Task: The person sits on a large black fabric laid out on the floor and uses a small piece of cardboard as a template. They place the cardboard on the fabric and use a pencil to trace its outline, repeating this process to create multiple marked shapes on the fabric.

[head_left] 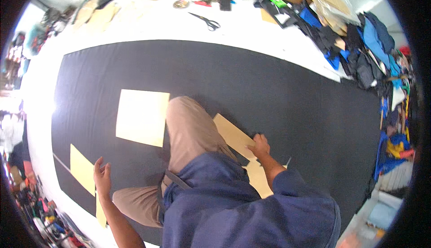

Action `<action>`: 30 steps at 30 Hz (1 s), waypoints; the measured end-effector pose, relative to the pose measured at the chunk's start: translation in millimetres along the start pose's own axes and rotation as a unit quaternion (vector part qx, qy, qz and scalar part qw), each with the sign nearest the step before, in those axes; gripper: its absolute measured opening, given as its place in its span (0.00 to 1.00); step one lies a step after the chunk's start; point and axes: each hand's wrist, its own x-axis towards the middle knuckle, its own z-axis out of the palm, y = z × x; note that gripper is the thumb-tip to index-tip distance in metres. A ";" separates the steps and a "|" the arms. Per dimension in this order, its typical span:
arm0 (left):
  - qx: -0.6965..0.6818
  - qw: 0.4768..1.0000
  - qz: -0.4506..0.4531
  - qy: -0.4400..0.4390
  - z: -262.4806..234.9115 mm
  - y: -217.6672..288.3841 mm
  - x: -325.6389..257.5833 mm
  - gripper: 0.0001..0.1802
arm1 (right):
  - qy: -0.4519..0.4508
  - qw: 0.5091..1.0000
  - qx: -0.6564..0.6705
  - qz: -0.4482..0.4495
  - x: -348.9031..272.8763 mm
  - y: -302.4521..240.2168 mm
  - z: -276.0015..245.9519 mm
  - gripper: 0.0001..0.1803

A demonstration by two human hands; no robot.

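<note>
I kneel on a large black cloth [269, 91] spread over a white surface. My right hand [259, 145] presses down on a long tan paper pattern piece [231, 133] beside my knee, with another tan piece [256, 178] just below it. My left hand [102, 176] hovers with fingers apart, holding nothing, next to a small tan piece [81, 168] at the cloth's left edge. A larger square tan piece [141, 115] lies flat on the cloth ahead of my knee.
Black scissors [207, 21] lie on the white surface beyond the cloth. Piles of blue and dark fabric [363, 46] crowd the right side. Cardboard shapes and clutter [103, 10] line the far edge. More coloured items [31, 203] sit at the left.
</note>
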 end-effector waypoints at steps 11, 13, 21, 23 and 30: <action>-0.193 0.980 -0.009 -0.044 48.4 -14.6 3.7 0.29 | 0.037 0.996 -0.059 -0.051 29.1 9.6 -31.0 0.15; -0.283 0.954 -0.031 -0.091 69.2 -6.7 6.7 0.32 | 0.062 0.991 -0.083 -0.082 39.1 -9.1 -70.6 0.14; -0.157 0.961 0.111 -0.197 136.3 -4.9 49.7 0.38 | 0.206 0.929 -0.180 -0.251 56.7 -176.8 -262.0 0.15; -0.172 0.956 0.101 -0.217 139.4 -7.2 60.9 0.37 | 0.240 0.906 -0.192 -0.292 54.8 -227.4 -287.4 0.15; -0.131 0.966 0.080 -0.206 161.9 -35.3 84.0 0.36 | 0.214 0.805 -0.360 -0.420 30.2 -446.5 -297.9 0.13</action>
